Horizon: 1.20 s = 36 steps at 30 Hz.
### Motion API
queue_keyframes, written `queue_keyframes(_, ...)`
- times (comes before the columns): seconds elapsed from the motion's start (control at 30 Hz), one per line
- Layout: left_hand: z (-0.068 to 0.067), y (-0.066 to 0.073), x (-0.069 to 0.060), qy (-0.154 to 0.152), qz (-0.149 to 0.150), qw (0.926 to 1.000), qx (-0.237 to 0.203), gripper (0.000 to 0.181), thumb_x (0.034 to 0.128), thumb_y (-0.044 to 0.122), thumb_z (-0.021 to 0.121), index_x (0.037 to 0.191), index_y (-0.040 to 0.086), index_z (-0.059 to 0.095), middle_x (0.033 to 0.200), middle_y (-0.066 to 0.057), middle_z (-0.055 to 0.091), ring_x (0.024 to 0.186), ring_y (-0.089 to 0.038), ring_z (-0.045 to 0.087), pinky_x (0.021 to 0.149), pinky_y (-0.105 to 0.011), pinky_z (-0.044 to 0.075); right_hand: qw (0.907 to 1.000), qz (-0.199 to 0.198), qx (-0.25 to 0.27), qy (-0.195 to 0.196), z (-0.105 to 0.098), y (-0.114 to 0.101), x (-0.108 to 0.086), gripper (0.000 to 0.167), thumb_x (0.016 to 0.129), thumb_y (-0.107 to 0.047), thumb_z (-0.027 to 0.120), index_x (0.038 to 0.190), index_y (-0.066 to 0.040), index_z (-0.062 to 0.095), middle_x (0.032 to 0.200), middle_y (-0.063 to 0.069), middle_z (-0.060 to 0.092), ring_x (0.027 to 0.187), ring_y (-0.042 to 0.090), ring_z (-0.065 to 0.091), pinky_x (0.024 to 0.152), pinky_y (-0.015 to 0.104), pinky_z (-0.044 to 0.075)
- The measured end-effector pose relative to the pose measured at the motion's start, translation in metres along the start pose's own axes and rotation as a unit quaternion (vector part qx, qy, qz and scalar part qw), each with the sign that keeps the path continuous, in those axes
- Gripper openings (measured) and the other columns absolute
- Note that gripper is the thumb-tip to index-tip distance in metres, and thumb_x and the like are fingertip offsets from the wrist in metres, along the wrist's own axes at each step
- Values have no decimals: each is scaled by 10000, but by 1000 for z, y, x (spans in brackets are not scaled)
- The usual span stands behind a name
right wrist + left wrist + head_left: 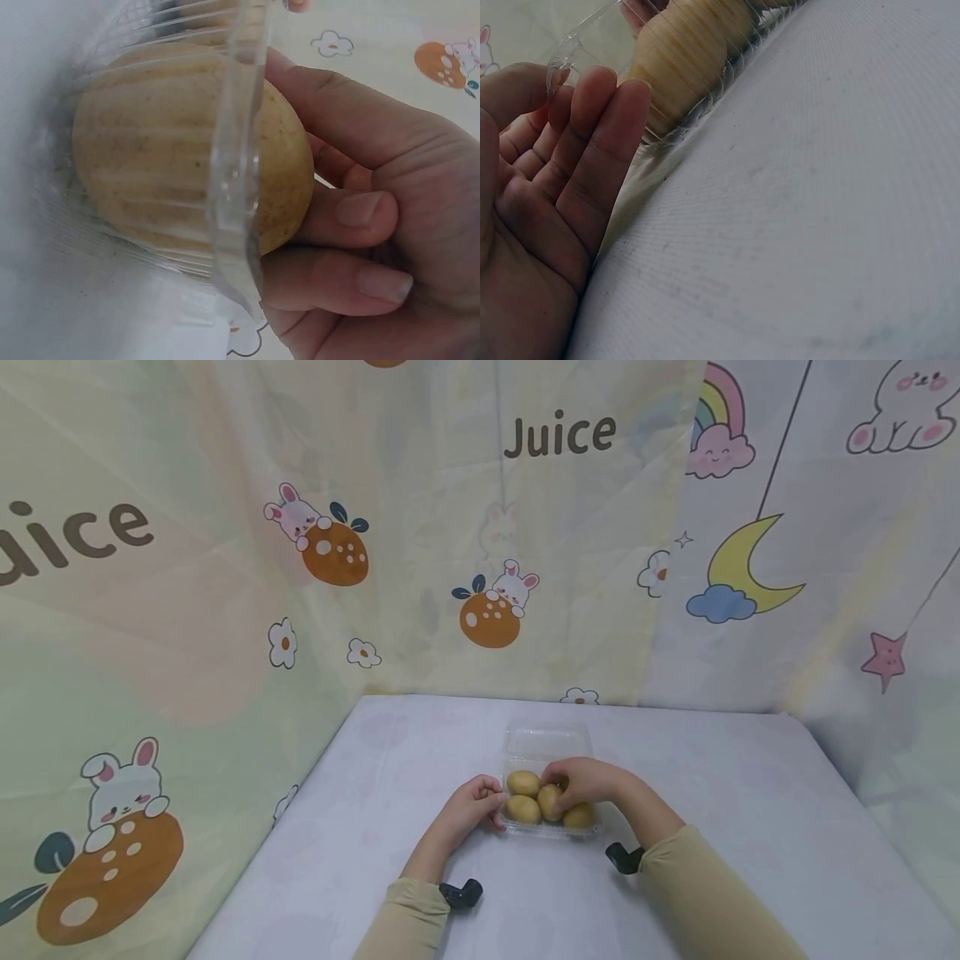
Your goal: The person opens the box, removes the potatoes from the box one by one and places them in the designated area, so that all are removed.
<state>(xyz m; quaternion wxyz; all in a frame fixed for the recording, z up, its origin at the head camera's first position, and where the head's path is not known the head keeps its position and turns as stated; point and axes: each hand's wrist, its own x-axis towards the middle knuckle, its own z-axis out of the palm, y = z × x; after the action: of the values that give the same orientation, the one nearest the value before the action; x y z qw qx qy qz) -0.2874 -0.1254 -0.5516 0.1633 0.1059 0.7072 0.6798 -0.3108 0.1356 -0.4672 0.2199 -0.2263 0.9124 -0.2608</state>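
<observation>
A clear plastic clamshell box [517,832] lies with its lid [547,742] folded back, away from the person. Several yellow-brown potatoes [522,810] sit in its base. My left hand [471,810] pinches the box's left rim between thumb and fingers; the left wrist view shows the thumb at the clear edge [559,67]. From above, my right hand [588,781] reaches into the box, thumb and fingers around a middle potato [550,802]. In the right wrist view, another potato [150,142] behind the ribbed wall partly hides those fingers.
The box stands on a white-covered table [420,752]. Printed cloth [420,527] hangs along the back and both sides of it. A dark wrist device [461,894] is on the left cuff, and another device [624,858] is on the right cuff.
</observation>
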Motion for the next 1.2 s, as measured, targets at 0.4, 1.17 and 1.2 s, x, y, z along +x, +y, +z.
queue_keyframes(0.4, 2, 0, 0, 11, 3, 10000, -8, 221, 934, 250, 678, 1037, 99, 554, 718, -9, 634, 639, -166, 681, 662, -345, 596, 9995, -130, 64, 266, 0, 6, 0, 356, 769, -289, 842, 1076, -272, 662, 1025, -113, 649, 947, 129, 565, 914, 410, 501)
queue_keyframes(1.17, -1, -1, 1, -50, 110, 9999, 29, 182, 950, 204, 651, 1035, 81, 548, 716, 4, 633, 636, -152, 671, 674, -354, 603, 9851, -357, 1105, 1269, -11, 51, -36, 576, 781, -454, 813, 1293, -299, 600, 1048, 49, 593, 834, 177, 509, 658, 305, 433)
queue_keyframes(1.2, -1, -1, 1, -56, 121, 9999, 18, 176, 954, 195, 646, 1038, 77, 546, 718, 4, 632, 634, -151, 670, 674, -357, 604, 9835, -332, 1163, 1345, -11, 55, -38, 572, 783, -447, 813, 1293, -307, 596, 1028, 58, 584, 823, 168, 506, 649, 295, 432)
